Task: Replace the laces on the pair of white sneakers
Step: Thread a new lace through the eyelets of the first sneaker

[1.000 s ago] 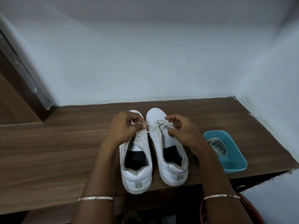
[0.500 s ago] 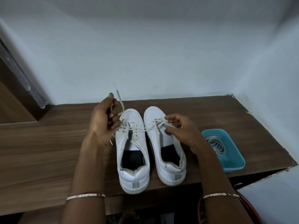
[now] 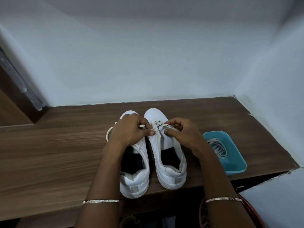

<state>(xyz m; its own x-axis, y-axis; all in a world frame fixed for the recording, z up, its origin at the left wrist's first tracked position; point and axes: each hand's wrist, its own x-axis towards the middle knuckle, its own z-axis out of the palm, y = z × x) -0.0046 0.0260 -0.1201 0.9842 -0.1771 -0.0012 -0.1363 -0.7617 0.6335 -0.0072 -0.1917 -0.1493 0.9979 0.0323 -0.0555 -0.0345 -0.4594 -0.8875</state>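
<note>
From the head camera I see two white sneakers side by side on the wooden table (image 3: 57, 153), toes toward the wall, heels at the near edge. The left hand (image 3: 130, 132) lies over the front of the left sneaker (image 3: 134, 181), and its curled fingers pinch a white lace (image 3: 158, 126). A loop of this lace shows just beside the hand, on its outer side. The right hand (image 3: 184, 135) is at the eyelets of the right sneaker (image 3: 167, 171), thumb and fingers pinching the same crossed lace. The two hands are near each other but not touching. A blue tray (image 3: 236, 170) with coiled laces (image 3: 217, 148) stands right of the right hand.
</note>
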